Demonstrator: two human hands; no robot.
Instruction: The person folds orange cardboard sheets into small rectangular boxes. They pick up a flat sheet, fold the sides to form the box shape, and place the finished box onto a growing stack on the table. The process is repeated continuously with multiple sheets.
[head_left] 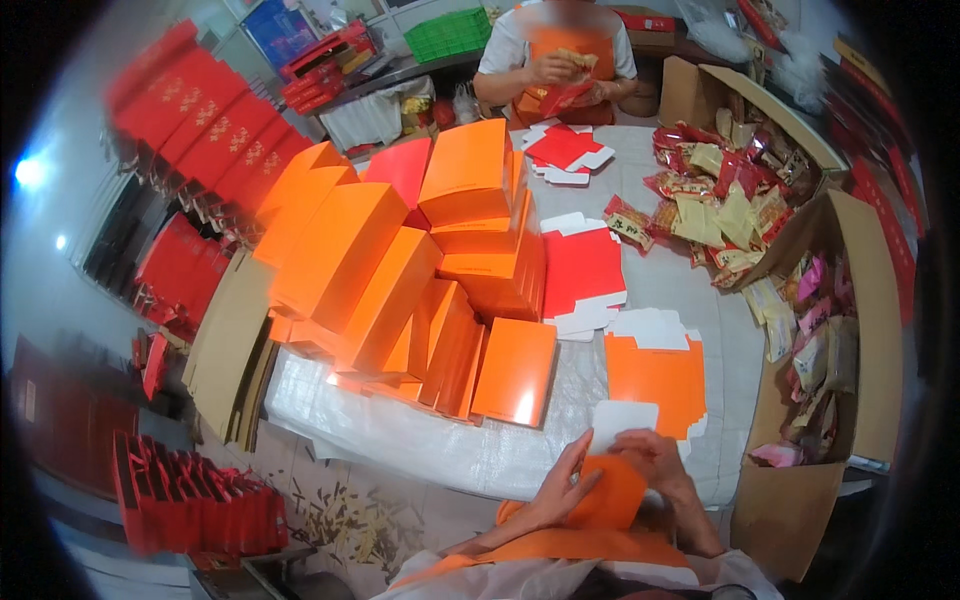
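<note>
Close to my body at the table's near edge, an orange carton [612, 492] with a raised white flap [626, 416] sits between my hands. My left hand [560, 492] grips its left side, the thumb along the orange face. On the other side, my right hand [655, 462] bends its fingers over the carton's upper edge below the flap. Just beyond lie flat orange carton blanks [655, 375] with white tabs. Farther up is a pile of flat red blanks [583, 268]. Closed orange boxes [350, 255] are stacked to the left, one box [515, 372] standing nearest my hands.
Across the table [655, 285] a person [560, 70] holds a wrapped packet and something red. Cardboard cartons [865, 300] of wrapped snacks [735, 195] line the right. Brown cardboard sheets [225, 350], red boxes [205, 115] and red bags [195, 495] stand left; scraps [360, 525] litter the floor.
</note>
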